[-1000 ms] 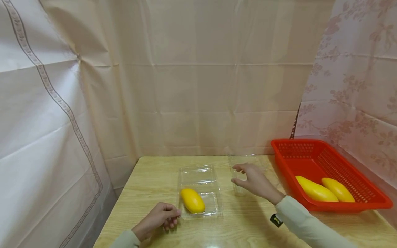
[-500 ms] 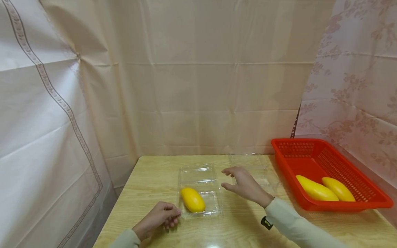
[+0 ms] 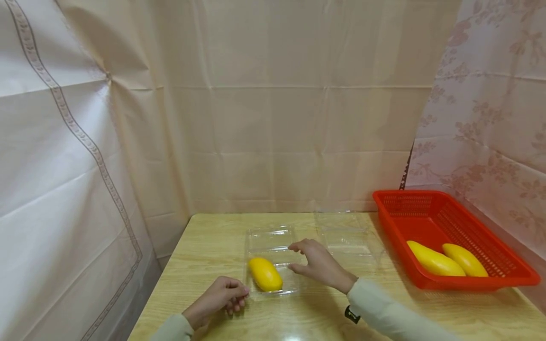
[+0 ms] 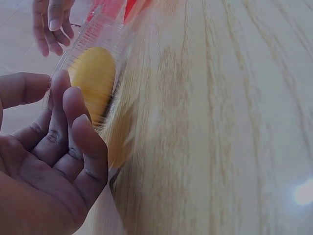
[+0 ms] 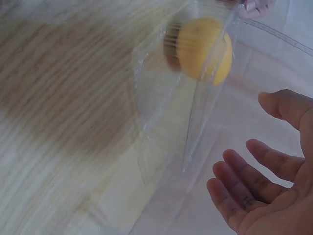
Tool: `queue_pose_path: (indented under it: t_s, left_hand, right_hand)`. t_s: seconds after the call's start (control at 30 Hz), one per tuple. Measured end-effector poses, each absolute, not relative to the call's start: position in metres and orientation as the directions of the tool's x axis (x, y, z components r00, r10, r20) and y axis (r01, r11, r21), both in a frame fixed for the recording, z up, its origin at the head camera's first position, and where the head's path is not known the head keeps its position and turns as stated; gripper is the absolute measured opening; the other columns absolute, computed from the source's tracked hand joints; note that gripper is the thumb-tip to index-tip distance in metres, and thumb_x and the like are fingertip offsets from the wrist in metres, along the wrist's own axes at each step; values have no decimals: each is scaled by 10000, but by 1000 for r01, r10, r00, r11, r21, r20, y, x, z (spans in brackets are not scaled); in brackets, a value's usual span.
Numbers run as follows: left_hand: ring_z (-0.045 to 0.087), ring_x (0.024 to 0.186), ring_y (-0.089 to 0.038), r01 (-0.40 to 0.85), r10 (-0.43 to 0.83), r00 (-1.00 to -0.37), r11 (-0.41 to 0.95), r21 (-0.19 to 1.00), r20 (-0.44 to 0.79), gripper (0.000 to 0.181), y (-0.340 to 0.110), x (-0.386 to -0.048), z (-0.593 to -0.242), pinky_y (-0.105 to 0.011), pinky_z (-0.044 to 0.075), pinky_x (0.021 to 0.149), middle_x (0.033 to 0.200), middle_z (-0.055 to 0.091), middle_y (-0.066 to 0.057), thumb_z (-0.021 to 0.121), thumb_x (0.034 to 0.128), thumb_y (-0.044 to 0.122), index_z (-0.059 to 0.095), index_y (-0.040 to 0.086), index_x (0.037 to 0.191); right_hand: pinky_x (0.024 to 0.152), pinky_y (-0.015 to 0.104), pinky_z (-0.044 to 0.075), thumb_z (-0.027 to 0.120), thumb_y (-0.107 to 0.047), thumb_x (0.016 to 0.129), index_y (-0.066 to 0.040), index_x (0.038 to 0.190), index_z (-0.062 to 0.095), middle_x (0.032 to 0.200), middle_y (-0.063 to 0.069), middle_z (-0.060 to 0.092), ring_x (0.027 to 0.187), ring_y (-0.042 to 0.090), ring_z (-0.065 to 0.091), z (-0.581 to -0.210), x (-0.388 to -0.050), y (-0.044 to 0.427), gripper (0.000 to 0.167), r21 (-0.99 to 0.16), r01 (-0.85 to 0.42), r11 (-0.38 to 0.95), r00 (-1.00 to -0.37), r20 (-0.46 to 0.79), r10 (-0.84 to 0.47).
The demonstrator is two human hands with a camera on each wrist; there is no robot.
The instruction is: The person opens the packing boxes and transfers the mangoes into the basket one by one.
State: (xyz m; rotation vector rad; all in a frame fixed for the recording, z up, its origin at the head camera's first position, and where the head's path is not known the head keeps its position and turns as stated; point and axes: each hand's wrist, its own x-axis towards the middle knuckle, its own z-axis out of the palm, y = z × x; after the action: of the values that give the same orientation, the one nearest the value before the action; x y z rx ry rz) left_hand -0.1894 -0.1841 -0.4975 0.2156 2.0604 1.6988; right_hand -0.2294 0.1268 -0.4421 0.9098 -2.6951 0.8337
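Note:
In the head view a clear plastic clamshell container (image 3: pixel 269 239) lies with its lid open on the wooden table. A yellow mango (image 3: pixel 265 274) rests in the left part of its near half. My left hand (image 3: pixel 219 298) pinches the container's near left edge between thumb and index finger, which the left wrist view also shows. Over the container's right side hovers my right hand (image 3: pixel 322 265), with nothing in it. Its thumb and fingers (image 5: pixel 252 176) are spread apart in the right wrist view, away from the mango (image 5: pixel 203 49).
A second clear clamshell container (image 3: pixel 347 239) lies open at the back, left of a red plastic basket (image 3: pixel 426 208). Two more yellow fruits (image 3: pixel 435 260) lie in the basket's near end. Cloth curtains (image 3: pixel 264 118) enclose the table's back and sides.
My right hand has moved left and toward me, from over the second container to the right side of the near one. The left hand and the mango have stayed put.

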Motion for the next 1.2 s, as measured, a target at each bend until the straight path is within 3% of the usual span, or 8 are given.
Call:
queue_pose_path:
  t_s: [0.43, 0.7, 1.0, 1.2]
  left_hand:
    - [559, 597, -115, -165, 390, -887, 234, 958, -248, 281, -185, -190, -498, -239, 452, 522, 733, 663, -18, 641, 1021, 216, 711, -51, 972]
    - [560, 600, -101, -172, 391, -885, 230, 958, -253, 284, -185, -189, -495, -233, 455, 529, 739, 673, -20, 653, 1015, 234, 713, -38, 955]
    - [567, 611, -102, -173, 386, -886, 240, 955, -258, 287, -184, -190, -494, -234, 461, 540, 750, 678, -21, 648, 1018, 232, 717, -41, 964]
    - [571, 613, -116, -173, 376, -888, 259, 950, -265, 289, -183, -189, -496, -247, 462, 543, 756, 678, -27, 645, 1021, 239, 718, -36, 969]
  right_hand:
    - [856, 410, 532, 802, -277, 916, -32, 1257, 683, 1133, 45, 680, 993, 248, 612, -449, -227, 112, 437, -466, -622, 630, -782, 327, -530]
    - [901, 438, 521, 802, -260, 914, -20, 1263, 683, 1142, 108, 695, 1021, 245, 614, -456, -229, 101, 440, -467, -626, 625, -777, 311, -547]
    - [878, 431, 528, 815, -325, 891, 14, 1237, 687, 1139, 145, 695, 1036, 285, 622, -464, -234, 89, 501, -533, -576, 620, -807, 253, -533]
    - [902, 445, 529, 825, -385, 871, 22, 1231, 688, 1135, 130, 718, 1037, 287, 644, -468, -234, 81, 561, -513, -553, 656, -821, 203, -533]
